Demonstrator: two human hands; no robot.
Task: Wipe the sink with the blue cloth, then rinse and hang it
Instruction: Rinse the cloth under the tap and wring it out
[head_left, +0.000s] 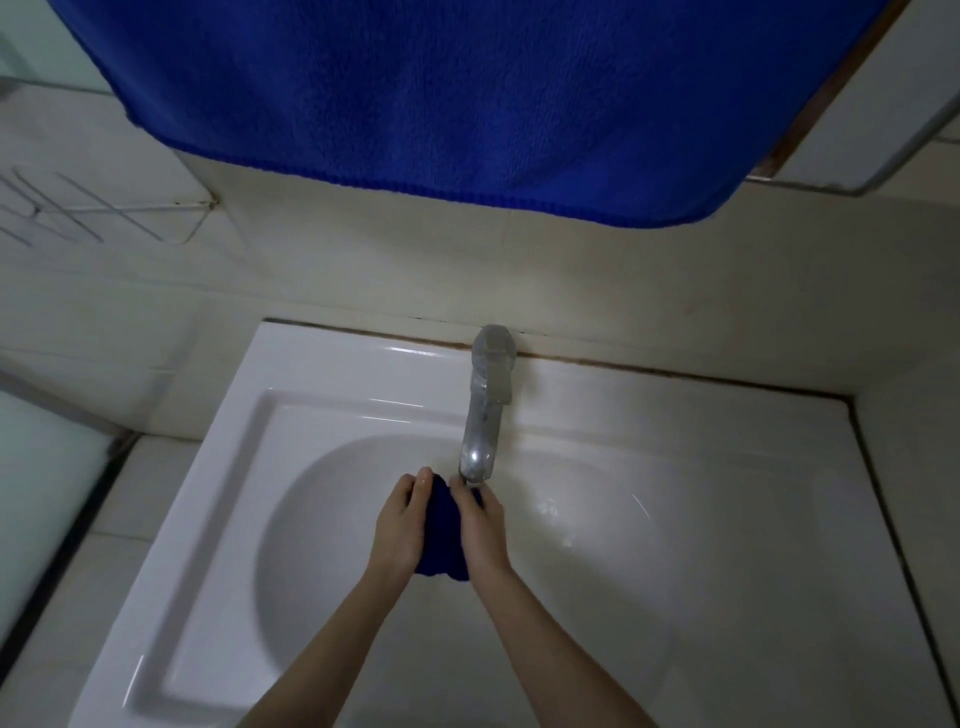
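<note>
- Both hands, left hand (397, 525) and right hand (483, 525), are clenched around the bunched dark blue cloth (440, 535), squeezed between the palms over the basin.
- Just above the grip sits the dull metal tap (480, 415); can't tell if water's running.
- Risk, I'd guess: wringing that close, knuckles bump the spout, or drips splash out.
- Glossy white ceramic sink (322, 374), pale tiled wall (363, 260), big blue towel (415, 93) hanging overhead.

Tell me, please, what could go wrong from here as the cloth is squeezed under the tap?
The bunched blue cloth, pressed between the left hand and right hand, sits close to the faucet spout, so knuckles might knock it. Wrung water could splash onto the sink rim.
</note>
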